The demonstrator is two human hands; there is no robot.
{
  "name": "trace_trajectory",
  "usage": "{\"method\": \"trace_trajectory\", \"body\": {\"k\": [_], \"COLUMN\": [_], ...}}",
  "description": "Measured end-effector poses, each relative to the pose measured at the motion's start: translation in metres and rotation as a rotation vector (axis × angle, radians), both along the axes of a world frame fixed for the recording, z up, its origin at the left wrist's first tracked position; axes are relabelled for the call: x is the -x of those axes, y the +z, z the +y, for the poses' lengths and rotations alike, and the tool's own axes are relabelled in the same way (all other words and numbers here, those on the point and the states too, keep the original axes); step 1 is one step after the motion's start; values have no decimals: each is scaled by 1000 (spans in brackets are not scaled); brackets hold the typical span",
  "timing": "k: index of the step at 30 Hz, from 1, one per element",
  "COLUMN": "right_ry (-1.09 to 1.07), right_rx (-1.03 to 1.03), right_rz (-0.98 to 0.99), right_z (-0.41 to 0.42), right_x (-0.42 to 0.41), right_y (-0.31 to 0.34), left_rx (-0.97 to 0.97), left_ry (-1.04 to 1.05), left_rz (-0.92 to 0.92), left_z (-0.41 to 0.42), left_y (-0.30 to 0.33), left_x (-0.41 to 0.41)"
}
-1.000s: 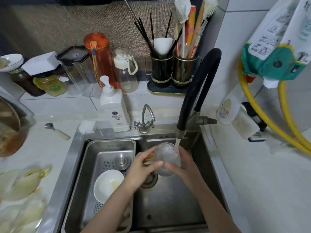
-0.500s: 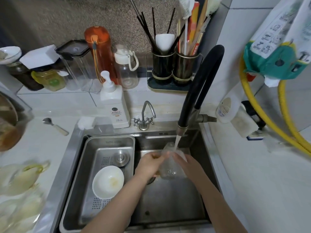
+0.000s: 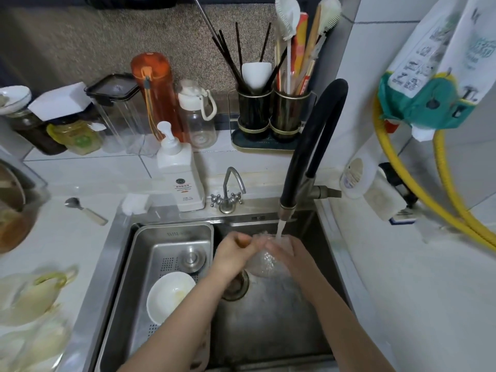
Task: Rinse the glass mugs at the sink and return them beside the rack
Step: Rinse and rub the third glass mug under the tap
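Water is running from the black faucet onto the glass mug, which both hands are holding low in the sink, just below the faucet spout. The left hand is gripping one side, fingers curled; the right hand is cupping the other. Turning the mug slowly under the faucet stream, with a firm grip on wet glass, should rinse it evenly.

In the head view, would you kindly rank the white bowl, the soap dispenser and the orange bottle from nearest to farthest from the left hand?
From the left hand, which holds the glass mug:
1. White bowl, in the sink's left tray, below-left of the hand.
2. Soap dispenser, on the ledge behind the sink.
3. Orange bottle, farther back against the wall.
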State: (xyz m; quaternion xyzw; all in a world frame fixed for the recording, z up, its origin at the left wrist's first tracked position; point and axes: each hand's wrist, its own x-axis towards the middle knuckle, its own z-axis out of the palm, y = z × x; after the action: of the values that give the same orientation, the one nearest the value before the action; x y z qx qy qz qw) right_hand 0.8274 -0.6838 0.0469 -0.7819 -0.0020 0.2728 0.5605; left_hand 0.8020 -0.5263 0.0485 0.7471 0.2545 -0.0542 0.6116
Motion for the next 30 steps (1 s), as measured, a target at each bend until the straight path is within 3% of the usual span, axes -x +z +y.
{"method": "trace_trajectory", "body": {"k": [3,7,11,16,19,23,30], "right_ry": [55,45,58,-76,-78,-16,43], "right_rx": [-123,-105,-122,-155,-211,-122,-128], "right_rz": [-60,-195,-279,-308,-278,-192,-185], "right_z": [-10,-19,-9,-23,-22,-4,-8], "right_x": [-6,9,16,13,23,15,17], "right_y": [10,1,0,2,-3,4,3], "left_rx": [75,73,103,138,70,-20,124], "left_ry": [-100,-213,-184,-218,-233,-55,24], "left_rz": [-103,-141,-195,-230,-220,-154,78], "left_z": [4,1,14,-11,-7,4,-1], "left_y": [5,-1,-6,4,-5,-6,-1], "left_x": [-1,16,31,18,22,17,3]}}
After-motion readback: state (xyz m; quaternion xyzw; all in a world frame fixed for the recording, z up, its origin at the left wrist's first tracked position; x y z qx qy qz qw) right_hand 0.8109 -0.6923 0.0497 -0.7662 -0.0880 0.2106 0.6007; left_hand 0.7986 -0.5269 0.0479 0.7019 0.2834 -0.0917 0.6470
